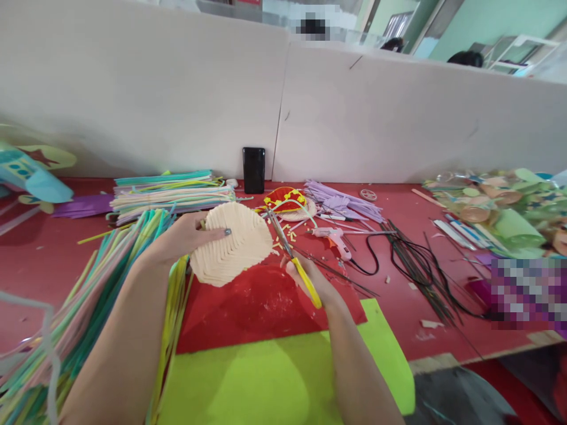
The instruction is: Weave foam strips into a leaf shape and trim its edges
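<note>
A cream leaf-shaped piece with slanted ridges and a jagged edge [237,245] is held up by my left hand [201,233], its thumb lying across the front. My right hand [305,274] grips a pair of scissors with yellow handles [306,282]. The scissor blades point up and away, close to the right edge of the cream piece. Whether the blades touch it I cannot tell. Small cream clippings [290,235] lie scattered on the table behind the blades. Below both hands lies a red sheet [248,313] over a lime-green sheet [248,378].
A pink glue gun [334,239] with a black cord lies to the right, near dark thin rods [416,271]. Bundles of pipe cleaners [168,198] are at the left. A black phone [254,171] leans against the white partition [177,88]. Green paper crafts [509,227] crowd the right.
</note>
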Demonstrator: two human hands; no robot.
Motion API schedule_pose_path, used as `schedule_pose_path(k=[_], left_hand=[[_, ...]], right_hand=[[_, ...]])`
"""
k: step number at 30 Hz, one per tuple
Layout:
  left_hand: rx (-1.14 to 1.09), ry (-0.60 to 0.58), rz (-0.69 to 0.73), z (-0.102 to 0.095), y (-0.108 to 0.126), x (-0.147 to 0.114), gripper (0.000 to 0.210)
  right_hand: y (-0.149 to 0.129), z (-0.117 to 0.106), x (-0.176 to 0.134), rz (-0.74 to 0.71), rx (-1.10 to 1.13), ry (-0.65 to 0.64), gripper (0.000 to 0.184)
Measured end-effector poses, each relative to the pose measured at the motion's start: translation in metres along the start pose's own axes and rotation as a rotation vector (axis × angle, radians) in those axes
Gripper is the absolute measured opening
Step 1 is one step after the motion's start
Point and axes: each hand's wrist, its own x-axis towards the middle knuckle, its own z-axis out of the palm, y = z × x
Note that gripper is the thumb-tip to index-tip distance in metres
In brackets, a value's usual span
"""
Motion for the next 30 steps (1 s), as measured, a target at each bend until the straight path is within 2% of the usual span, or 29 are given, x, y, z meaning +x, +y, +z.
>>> schedule_pose_path(k=[3, 9, 22, 30], left_hand=[[-0.005, -0.050, -0.022, 0.000, -0.001, 0.000, 0.040], [-0.037, -0.120, -0.036, 0.002, -0.001, -0.001, 0.038], [-0.061, -0.139, -0.017, 0.006, 0.003, -0.001, 0.039], [-0.056, -0.143, -0.023, 0.008, 0.000, 0.001, 0.040]], right_hand=[[0.002, -0.004, 0.001, -0.012, -0.078, -0.056, 0.033], [0.002, 0.000, 0.001, -0.018, -0.062, -0.110, 0.037], [-0.010, -0.001, 0.001, -0.013, -0.063, -0.093, 0.039], [0.001, 0.005, 0.003, -0.005, -0.066, -0.056, 0.043]])
